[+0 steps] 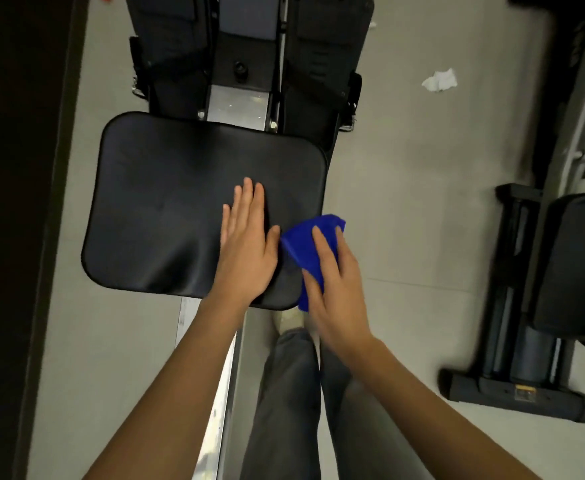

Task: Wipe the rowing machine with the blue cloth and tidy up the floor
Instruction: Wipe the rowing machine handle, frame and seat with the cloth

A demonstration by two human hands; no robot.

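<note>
Spanning the view, the rowing machine (246, 74) shows its black seat (166, 202), where the left hand (249, 247) lies flat, fingers straight. The right hand (337, 292) presses the blue cloth (303, 245) against the seat's right edge with extended fingers. A crumpled white tissue (440, 80) lies on the floor (405, 202), well apart.

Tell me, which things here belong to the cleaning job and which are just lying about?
Job: cloth under the right hand; seat, with the left hand flat on it; crumpled paper on the floor.
Lying about: other machine at right; dark panel at left.
</note>
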